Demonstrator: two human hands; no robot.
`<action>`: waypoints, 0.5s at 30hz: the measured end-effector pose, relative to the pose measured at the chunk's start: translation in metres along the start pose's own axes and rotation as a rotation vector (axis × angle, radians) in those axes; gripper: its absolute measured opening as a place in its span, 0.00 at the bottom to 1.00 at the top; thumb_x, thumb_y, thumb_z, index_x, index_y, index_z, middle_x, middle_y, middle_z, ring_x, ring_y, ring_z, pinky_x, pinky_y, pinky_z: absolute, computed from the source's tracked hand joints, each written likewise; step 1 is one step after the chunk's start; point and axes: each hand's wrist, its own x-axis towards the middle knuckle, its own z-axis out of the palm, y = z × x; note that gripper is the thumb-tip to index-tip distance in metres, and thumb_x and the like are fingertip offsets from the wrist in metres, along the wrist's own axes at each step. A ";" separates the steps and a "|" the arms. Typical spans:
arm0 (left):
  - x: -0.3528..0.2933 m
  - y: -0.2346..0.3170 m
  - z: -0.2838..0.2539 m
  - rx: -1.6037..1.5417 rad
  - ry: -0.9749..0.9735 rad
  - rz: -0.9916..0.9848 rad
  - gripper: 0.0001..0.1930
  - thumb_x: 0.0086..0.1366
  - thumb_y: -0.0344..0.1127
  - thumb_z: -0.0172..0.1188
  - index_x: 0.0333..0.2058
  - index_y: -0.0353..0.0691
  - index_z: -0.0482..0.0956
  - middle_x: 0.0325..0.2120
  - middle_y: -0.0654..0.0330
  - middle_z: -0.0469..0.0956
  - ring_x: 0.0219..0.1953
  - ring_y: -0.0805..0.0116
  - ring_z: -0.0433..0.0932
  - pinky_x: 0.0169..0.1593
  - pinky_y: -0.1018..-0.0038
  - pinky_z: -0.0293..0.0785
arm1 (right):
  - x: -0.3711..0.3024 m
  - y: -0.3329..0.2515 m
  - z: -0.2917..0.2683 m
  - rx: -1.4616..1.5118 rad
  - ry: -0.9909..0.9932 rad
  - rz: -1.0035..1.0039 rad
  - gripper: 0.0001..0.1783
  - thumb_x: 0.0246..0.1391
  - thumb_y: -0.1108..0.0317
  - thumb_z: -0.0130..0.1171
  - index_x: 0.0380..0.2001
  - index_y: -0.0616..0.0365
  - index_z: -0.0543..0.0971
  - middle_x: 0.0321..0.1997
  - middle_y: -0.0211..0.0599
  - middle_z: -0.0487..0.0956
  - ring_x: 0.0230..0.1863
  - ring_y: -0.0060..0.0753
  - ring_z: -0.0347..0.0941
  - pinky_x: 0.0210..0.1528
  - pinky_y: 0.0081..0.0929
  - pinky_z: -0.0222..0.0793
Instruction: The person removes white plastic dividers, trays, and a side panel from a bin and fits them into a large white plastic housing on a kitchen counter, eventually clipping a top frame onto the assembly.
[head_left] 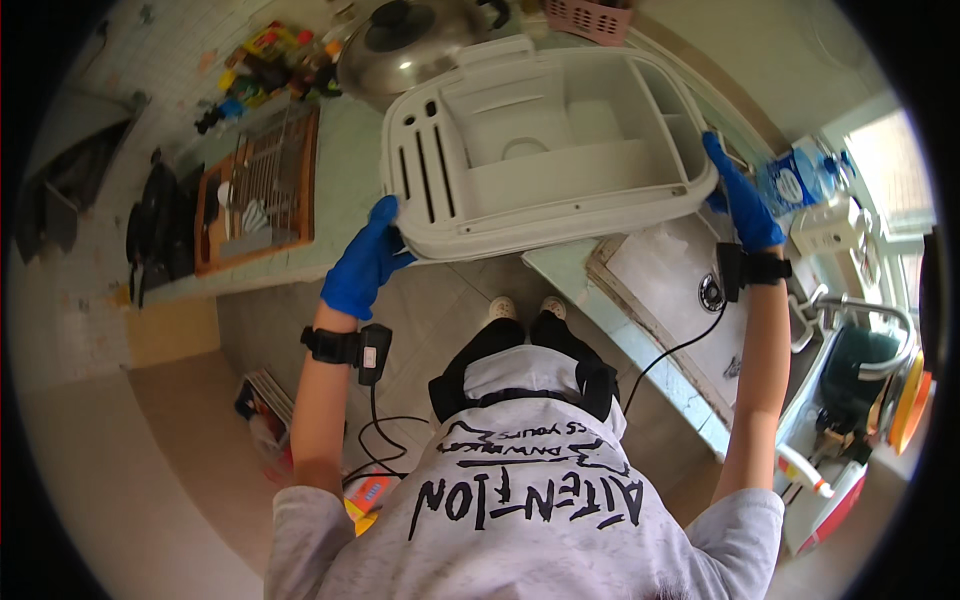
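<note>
A large off-white plastic kitchen storage box [575,187] is held out in front of me, over the counter's front edge and a corner of the sink. Its open top faces up, showing several compartments inside and long slots with two round holes at its left end. My left hand [362,265], in a blue rubber glove, grips the near left corner. My right hand [742,195], gloved in the same blue, holds the right end, its fingers partly hidden by the box rim. A black strap with a small device sits on each wrist.
Behind the box a lidded steel pot [415,55] and a pink basket [590,20] stand on the counter. A wire rack on a wooden tray [208,225] lies left. Rightward are the sink [665,265], a faucet [872,308] and a large water bottle [797,182]. Cables trail from both wrists.
</note>
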 end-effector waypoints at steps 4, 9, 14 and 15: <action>-0.016 0.011 0.014 0.100 -0.005 0.027 0.29 0.57 0.55 0.51 0.52 0.43 0.64 0.45 0.62 0.70 0.44 0.69 0.69 0.49 0.73 0.63 | 0.002 -0.008 0.001 -0.129 0.073 0.015 0.18 0.51 0.45 0.50 0.29 0.47 0.76 0.16 0.16 0.62 0.14 0.11 0.51 0.17 0.10 0.44; -0.004 0.001 -0.012 -0.046 -0.071 0.064 0.24 0.61 0.47 0.49 0.51 0.39 0.64 0.44 0.62 0.70 0.43 0.70 0.70 0.51 0.73 0.64 | 0.012 0.006 -0.007 -0.178 0.114 -0.141 0.17 0.53 0.50 0.48 0.36 0.48 0.78 0.15 0.16 0.65 0.11 0.11 0.49 0.14 0.11 0.44; 0.001 -0.008 -0.023 -0.098 -0.094 0.128 0.22 0.59 0.37 0.52 0.51 0.35 0.64 0.42 0.60 0.71 0.43 0.72 0.70 0.49 0.76 0.66 | 0.016 0.008 0.008 -0.460 0.328 -0.137 0.20 0.53 0.54 0.49 0.45 0.53 0.74 0.22 0.20 0.70 0.15 0.12 0.52 0.17 0.12 0.48; -0.001 -0.006 -0.024 -0.123 -0.111 0.163 0.23 0.57 0.33 0.55 0.51 0.33 0.64 0.39 0.60 0.72 0.41 0.73 0.71 0.47 0.78 0.67 | 0.018 0.007 0.011 -0.480 0.352 -0.097 0.20 0.52 0.55 0.50 0.44 0.53 0.74 0.26 0.23 0.73 0.17 0.13 0.56 0.19 0.12 0.51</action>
